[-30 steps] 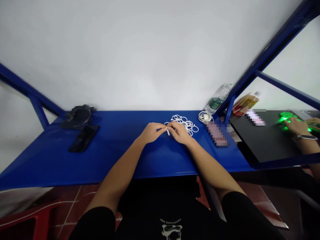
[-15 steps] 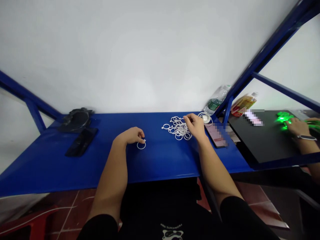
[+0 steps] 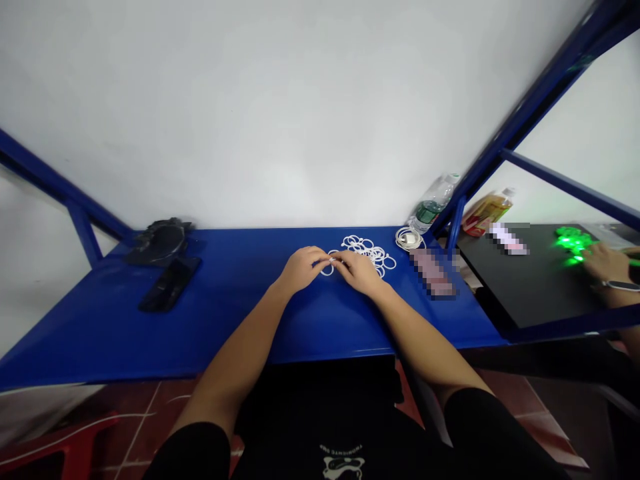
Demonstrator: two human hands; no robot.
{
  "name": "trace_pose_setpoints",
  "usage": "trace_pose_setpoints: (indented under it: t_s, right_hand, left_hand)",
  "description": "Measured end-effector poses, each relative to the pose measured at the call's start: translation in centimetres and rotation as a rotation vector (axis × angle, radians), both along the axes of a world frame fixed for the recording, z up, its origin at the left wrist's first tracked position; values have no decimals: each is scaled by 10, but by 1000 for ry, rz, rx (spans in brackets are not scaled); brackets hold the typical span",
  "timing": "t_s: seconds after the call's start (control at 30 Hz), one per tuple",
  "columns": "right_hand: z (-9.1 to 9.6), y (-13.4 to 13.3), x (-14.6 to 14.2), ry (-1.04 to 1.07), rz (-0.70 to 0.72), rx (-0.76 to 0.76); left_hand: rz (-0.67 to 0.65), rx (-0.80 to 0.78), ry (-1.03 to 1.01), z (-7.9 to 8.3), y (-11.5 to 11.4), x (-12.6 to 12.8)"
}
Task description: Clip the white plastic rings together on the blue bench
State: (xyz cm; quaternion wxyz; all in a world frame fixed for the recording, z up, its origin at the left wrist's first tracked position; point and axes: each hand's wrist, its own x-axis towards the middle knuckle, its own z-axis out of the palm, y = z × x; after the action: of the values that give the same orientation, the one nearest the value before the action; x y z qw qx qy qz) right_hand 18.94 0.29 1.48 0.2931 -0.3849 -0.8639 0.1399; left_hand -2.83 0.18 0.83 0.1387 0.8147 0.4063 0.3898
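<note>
Over the middle of the blue table (image 3: pixel 225 313), my left hand (image 3: pixel 303 268) and my right hand (image 3: pixel 360 271) meet at the fingertips. A thin white ring (image 3: pixel 327 272), like a curtain ring with a small nub, hangs below the joined fingers. Both hands are closed in a pinch at the ring's nub, which the fingertips partly hide. Behind and to the right of my right hand lies a loose pile of similar white rings (image 3: pixel 375 253), partly covered by that hand.
A coiled white cable with a charger (image 3: pixel 410 238), a blurred-out phone (image 3: pixel 433 272) and a water bottle (image 3: pixel 434 203) are on the right. Black plastic (image 3: pixel 163 240) and a dark flat object (image 3: pixel 171 283) lie left. Beyond the blue frame, another person's hand (image 3: pixel 605 261) touches green-lit items.
My left hand has moved right with the ring. My right hand has come left from the pile, and the fingertips of both hands now meet at the ring.
</note>
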Motion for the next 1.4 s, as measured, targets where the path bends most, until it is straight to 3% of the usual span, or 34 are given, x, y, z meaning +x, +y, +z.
trace_pose_setpoints:
  t_s: [0.33, 0.57, 0.7, 0.8, 1.0, 1.13, 1.27, 1.4]
  right_hand:
    - [1, -2, 4, 93, -33, 79]
    - [-3, 3, 3, 150, -40, 28]
    - [4, 12, 21, 90, -82, 116]
    - [9, 20, 39, 58, -213, 184]
    - [11, 35, 64, 19, -201, 141]
    - [-1, 53, 88, 27, -257, 107]
    - [-27, 65, 91, -187, -347, -116]
    - [-43, 59, 57, -211, -149, -171]
  left_hand:
    - [-81, -61, -235, -5, -2, 8]
    - [-80, -123, -261, -4, -4, 13]
    - [46, 1, -191, -5, -7, 18]
    - [138, 65, -129, -9, -6, 18]
    - [94, -61, 182, -22, -2, 17]
    - [66, -213, 370, -32, -2, 21]
    - [38, -252, 442, -39, -1, 29]
    - [53, -210, 448, -41, 2, 35]
